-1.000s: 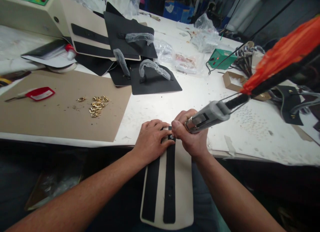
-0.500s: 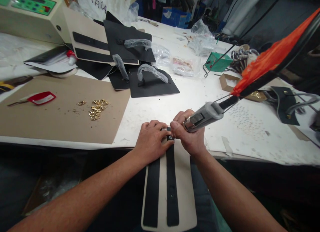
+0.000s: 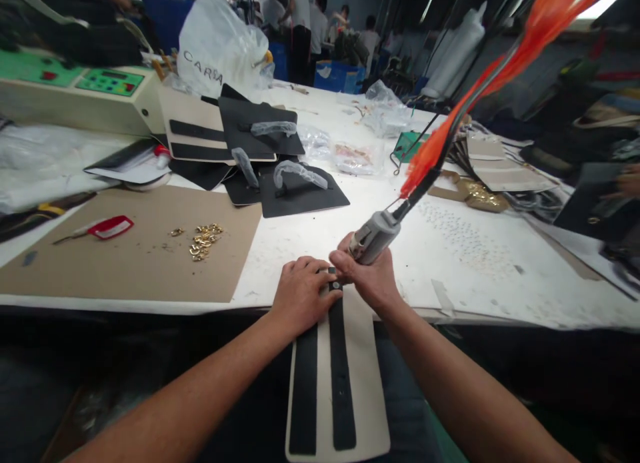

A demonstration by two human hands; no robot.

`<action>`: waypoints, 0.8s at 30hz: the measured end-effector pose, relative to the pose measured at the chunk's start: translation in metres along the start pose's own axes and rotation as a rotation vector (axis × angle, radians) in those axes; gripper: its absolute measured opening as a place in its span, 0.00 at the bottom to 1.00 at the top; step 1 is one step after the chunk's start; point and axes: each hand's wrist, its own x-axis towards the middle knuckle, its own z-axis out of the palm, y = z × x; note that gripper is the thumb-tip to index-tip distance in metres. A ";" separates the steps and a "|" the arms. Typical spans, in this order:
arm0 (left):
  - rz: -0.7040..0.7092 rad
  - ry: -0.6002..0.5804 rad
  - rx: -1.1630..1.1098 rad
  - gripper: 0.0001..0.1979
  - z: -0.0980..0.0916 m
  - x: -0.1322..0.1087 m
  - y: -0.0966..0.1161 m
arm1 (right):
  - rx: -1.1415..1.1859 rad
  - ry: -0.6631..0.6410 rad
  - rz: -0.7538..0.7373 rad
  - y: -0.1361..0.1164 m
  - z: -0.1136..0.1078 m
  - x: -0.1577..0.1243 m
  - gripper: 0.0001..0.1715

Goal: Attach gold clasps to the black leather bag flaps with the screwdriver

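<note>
A cream panel (image 3: 365,396) with two black strips (image 3: 343,376) hangs over the near edge of the white table (image 3: 450,263). My left hand (image 3: 303,293) lies on its top end, fingers curled and pressing down on the strips. My right hand (image 3: 367,280) grips a grey powered hand tool (image 3: 375,235) whose tip meets the right strip beside my left fingers. A black cable wrapped in orange plastic (image 3: 480,83) rises from the tool to the upper right.
A brown cardboard sheet (image 3: 125,250) at left carries a pile of gold metal fittings (image 3: 204,240) and a red-handled tool (image 3: 107,228). Black panels with wrapped handles (image 3: 295,176) lie behind, a cream machine (image 3: 80,100) at far left. People stand at the back.
The view has tilted up, showing more of the room. The tool in my right hand has swung more upright, its cable now rising steeply. Both hands stay on the panel's top end.
</note>
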 end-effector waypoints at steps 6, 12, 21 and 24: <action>-0.012 0.086 -0.088 0.15 0.001 -0.010 0.002 | -0.306 0.414 0.223 -0.005 -0.071 -0.053 0.33; -0.003 0.161 -0.096 0.19 0.002 -0.017 0.005 | -0.660 0.417 0.384 0.025 -0.128 -0.105 0.37; -0.016 0.176 -0.124 0.20 0.000 -0.035 0.004 | -0.832 0.513 -0.163 0.073 -0.096 -0.184 0.33; -0.047 0.161 -0.190 0.19 -0.002 -0.036 0.005 | -0.908 0.180 -0.310 0.090 -0.068 -0.181 0.37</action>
